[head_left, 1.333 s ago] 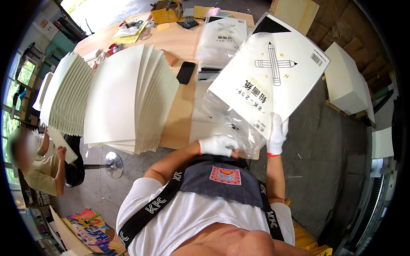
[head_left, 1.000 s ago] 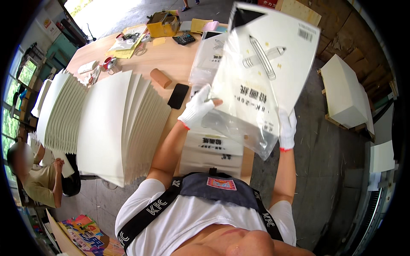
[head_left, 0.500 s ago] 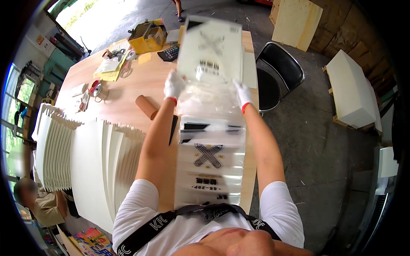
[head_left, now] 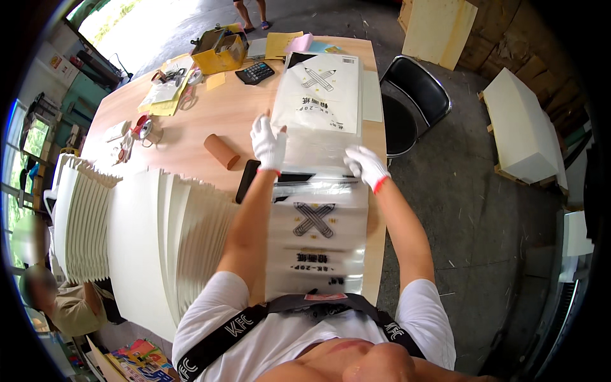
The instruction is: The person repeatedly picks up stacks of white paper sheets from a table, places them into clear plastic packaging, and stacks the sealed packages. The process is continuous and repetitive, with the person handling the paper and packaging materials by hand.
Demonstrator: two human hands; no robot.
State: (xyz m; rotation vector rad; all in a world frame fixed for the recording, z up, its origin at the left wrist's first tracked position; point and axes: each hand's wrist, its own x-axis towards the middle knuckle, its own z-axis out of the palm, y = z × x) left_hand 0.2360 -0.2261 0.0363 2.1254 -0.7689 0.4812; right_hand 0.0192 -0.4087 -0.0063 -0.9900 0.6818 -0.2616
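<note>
A clear plastic bag filled with white paper [head_left: 319, 95], printed with crossed pencils, lies flat at the far end of the table. Its unfilled clear end reaches back toward me. My left hand [head_left: 268, 143], in a white glove with a red cuff, is raised at that bag's left edge with fingers apart, holding nothing. My right hand [head_left: 368, 165], gloved alike, is over the right side near the bag's clear end, its fingers loosely spread. Nearer to me lies a pile of flat, unfilled printed plastic bags [head_left: 315, 245], right in front of my body.
Tall fanned stacks of white paper [head_left: 137, 235] stand at my left. On the table are a brown tube [head_left: 221, 151], a black phone [head_left: 248, 180], a calculator [head_left: 254, 73], a yellow box [head_left: 219, 54] and a metal mug [head_left: 150, 134]. A black chair [head_left: 417, 89] stands at the right.
The filled bag, lifted and tilted in both hands before, now lies flat. Both hands have let go and drawn back toward me. A person's legs in the background have shifted left.
</note>
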